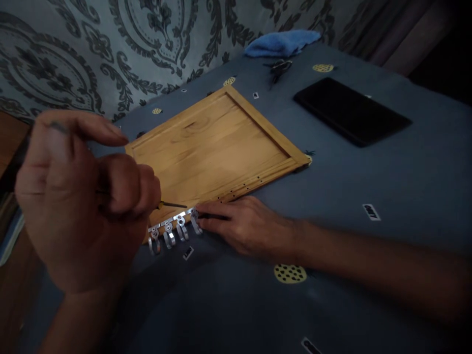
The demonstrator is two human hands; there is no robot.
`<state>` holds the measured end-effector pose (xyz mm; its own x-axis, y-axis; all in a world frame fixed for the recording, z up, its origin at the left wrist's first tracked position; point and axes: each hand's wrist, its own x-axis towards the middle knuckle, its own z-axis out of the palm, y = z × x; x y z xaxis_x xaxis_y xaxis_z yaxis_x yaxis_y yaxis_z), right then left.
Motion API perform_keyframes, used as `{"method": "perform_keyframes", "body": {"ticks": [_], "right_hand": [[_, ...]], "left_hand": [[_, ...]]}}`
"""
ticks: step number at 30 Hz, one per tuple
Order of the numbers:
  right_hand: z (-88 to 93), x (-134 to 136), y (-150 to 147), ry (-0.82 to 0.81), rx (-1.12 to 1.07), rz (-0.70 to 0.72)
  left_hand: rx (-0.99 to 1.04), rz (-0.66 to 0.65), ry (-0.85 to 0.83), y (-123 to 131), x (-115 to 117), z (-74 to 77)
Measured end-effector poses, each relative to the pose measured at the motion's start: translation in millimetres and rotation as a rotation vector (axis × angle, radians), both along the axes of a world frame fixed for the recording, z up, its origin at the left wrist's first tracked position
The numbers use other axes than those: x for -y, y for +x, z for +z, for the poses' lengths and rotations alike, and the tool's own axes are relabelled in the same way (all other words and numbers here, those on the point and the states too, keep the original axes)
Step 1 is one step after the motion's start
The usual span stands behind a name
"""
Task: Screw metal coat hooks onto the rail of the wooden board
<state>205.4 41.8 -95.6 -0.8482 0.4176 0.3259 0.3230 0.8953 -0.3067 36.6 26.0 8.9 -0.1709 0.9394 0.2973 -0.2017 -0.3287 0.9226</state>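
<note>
A framed wooden panel point(206, 147) lies flat on the cloth. Along its near edge sits a row of several silver metal hooks point(180, 227), with small dark holes in the wood further right. My left hand point(84, 191) is closed around a screwdriver point(173, 204); its handle is mostly hidden in the fist, and its thin shaft points right, just above the hooks. With finger and thumb, my right hand point(247, 223) grips the rightmost hook point(195, 221) at the panel's edge.
Right of the panel lies a black flat rectangular thing point(350, 110). Further back are a blue cloth point(282, 43) and a dark object point(279, 69), perhaps scissors or keys. A grey tablecloth with pineapple prints point(405, 255) covers the surface; patterned fabric point(158, 39) rises behind.
</note>
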Motion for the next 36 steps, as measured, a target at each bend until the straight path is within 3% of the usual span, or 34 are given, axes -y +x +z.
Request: {"method": "perform_keyframes", "body": {"ticks": [3, 9, 24, 26, 29, 30, 32, 36], "right_hand": [[-1.7, -0.4, 0.6, 0.003, -0.015, -0.004], [0.3, -0.1, 1.5, -0.019, -0.003, 0.004], [-1.6, 0.0, -0.3, 0.010, -0.018, -0.015], [-0.8, -0.2, 0.4, 0.005, -0.013, -0.010], [-0.2, -0.5, 0.9, -0.005, -0.012, -0.007], [-0.3, -0.6, 0.8, -0.004, -0.017, -0.009], [-0.7, -0.7, 0.5, -0.001, -0.025, -0.006], [-1.5, -0.8, 0.7, 0.007, -0.024, 0.002]], "left_hand": [[-0.106, 0.095, 0.072, 4.5, -0.4, -1.1], [-0.098, -0.060, 0.060, 9.8, 0.6, -5.7], [-0.169, -0.098, 0.069, 7.1, -1.4, -9.9], [-0.250, -0.103, 0.079, 4.1, -0.6, -8.4], [-0.562, -0.082, 0.049, -6.7, 1.0, 0.1], [-0.719, -0.109, -0.012, -12.2, 1.0, 4.1], [-0.885, -0.234, 0.030, -25.5, -0.4, 11.7], [-1.042, -0.410, 0.095, -57.2, -5.1, 19.1]]}}
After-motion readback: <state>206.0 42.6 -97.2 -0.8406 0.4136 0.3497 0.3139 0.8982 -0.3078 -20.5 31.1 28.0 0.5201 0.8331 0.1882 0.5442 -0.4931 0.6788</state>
